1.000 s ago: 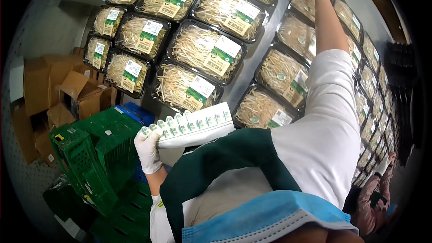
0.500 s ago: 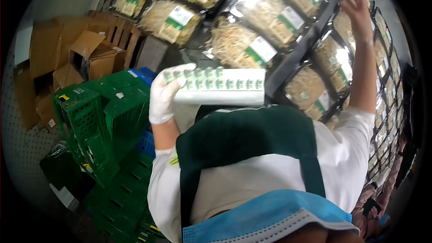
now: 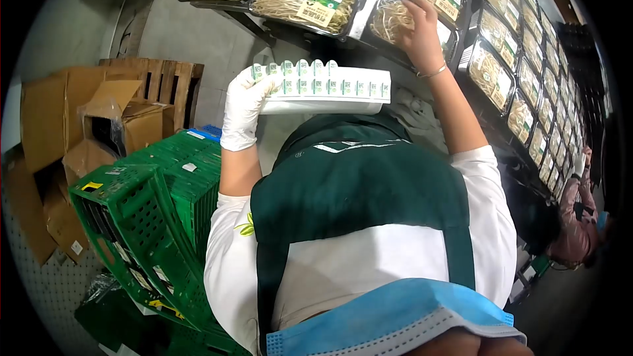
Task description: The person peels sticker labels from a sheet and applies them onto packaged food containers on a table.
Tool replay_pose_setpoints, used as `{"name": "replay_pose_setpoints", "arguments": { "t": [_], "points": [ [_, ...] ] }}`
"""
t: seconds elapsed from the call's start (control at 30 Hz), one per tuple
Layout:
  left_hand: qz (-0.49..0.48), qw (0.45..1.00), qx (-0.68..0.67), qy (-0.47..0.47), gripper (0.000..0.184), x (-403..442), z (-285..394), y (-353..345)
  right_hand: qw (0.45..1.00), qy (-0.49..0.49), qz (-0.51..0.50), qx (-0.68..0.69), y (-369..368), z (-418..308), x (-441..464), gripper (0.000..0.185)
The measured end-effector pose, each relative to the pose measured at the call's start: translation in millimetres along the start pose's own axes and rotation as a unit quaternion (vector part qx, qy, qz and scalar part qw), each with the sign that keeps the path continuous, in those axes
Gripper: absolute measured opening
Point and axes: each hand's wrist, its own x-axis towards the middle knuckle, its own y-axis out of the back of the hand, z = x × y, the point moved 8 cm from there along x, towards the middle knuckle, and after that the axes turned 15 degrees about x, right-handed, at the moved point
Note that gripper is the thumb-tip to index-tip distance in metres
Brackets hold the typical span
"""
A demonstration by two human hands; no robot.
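My left hand (image 3: 242, 109), in a white glove, is closed on a strip of labels (image 3: 330, 87). The strip is white, with rows of small green-and-white stickers, some standing up along its top edge. My right hand (image 3: 420, 38) is bare, with a thin band at the wrist. It reaches over a black tray of bean sprouts (image 3: 389, 18), its fingers apart at the clear top; whether they touch it I cannot tell. Next to it lies another bean sprout tray (image 3: 303, 1) with a white, green and beige label.
Rows of packed sprout trays (image 3: 491, 76) run along the right. On the left stand green plastic crates (image 3: 142, 214), cardboard boxes (image 3: 86, 115) and a wooden pallet (image 3: 161, 82). A person in pink (image 3: 575, 224) is at the far right.
My right hand has come down and left from the upper right to a nearer tray. The view has shifted, and the left hand still holds the labels.
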Motion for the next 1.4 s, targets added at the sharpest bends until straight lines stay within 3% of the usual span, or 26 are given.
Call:
{"name": "replay_pose_setpoints", "arguments": {
  "t": [0.07,0.1,0.13,0.2,0.27,0.3,0.33,0.37,0.4,0.73,0.8,0.87,0.93,1.0,1.07,1.13,1.17,1.23,1.33,1.4],
  "points": [
    [-0.003,0.996,0.049,0.071,0.013,-2,3,3,0.948,0.16,-0.025,-0.274,-8,-15,-9,0.041],
    [0.009,0.988,-0.135,0.072,0.019,-7,3,-1,0.929,0.028,-0.016,-0.368,8,8,-4,0.038],
    [-0.012,0.992,-0.097,0.077,0.019,-7,4,1,0.9,0.005,0.03,-0.434,24,9,0,0.037],
    [-0.031,0.994,-0.095,0.043,0.019,-5,7,-2,0.933,0.106,0.029,-0.342,31,-23,3,0.039],
    [-0.033,0.994,-0.095,0.034,0.017,-6,12,-6,0.987,0.104,-0.104,-0.06,-15,-97,-5,0.039],
    [-0.051,0.996,-0.072,0.012,0.017,-5,17,-9,0.981,0.064,-0.181,0.008,-43,-120,-18,0.038],
    [-0.069,0.996,-0.051,-0.011,0.019,-4,22,-13,0.963,0.087,-0.251,0.037,-69,-140,-28,0.039],
    [-0.057,0.997,-0.051,-0.012,0.017,-5,27,-13,0.938,0.197,-0.285,0.008,-88,-157,-36,0.039],
    [-0.055,0.997,-0.051,-0.014,0.017,-5,30,-13,0.936,0.221,-0.275,-0.011,-100,-163,-40,0.036],
    [0.004,0.999,-0.021,0.042,0.013,13,32,-14,0.932,0.286,-0.192,-0.111,-109,-163,-29,0.009],
    [0.013,0.987,-0.145,0.062,0.013,23,28,-23,0.919,0.325,-0.168,-0.147,-104,-159,-29,0.007],
    [0.004,0.987,-0.141,0.076,0.014,38,19,-28,0.922,0.317,-0.165,-0.151,-94,-148,-23,0.01],
    [0.018,0.981,-0.156,0.116,0.019,56,-9,-26,0.962,0.238,-0.127,-0.037,-63,-125,0,0.013],
    [0.029,0.972,-0.214,0.096,0.02,59,-3,-23,0.985,-0.037,-0.027,0.168,-8,-49,50,0.016],
    [0.057,0.969,-0.22,0.098,0.022,63,-14,-11,0.98,-0.121,0.065,0.147,50,16,83,0.018],
    [0.05,0.971,-0.213,0.095,0.023,67,-20,-8,0.972,-0.208,0.07,0.084,63,70,90,0.022],
    [0.051,0.974,-0.195,0.104,0.024,68,-18,-8,0.985,-0.157,0.069,-0.02,61,64,95,0.028],
    [0.06,0.98,-0.156,0.106,0.017,67,-13,-9,0.971,-0.144,0.049,-0.183,52,65,94,0.032],
    [0.095,0.979,-0.14,0.11,0.017,65,-8,-2,0.914,-0.104,-0.003,-0.392,60,42,97,0.037],
    [0.087,0.979,-0.155,0.101,0.015,66,-3,4,0.904,-0.118,0.034,-0.409,95,59,107,0.04]
  ]
}}
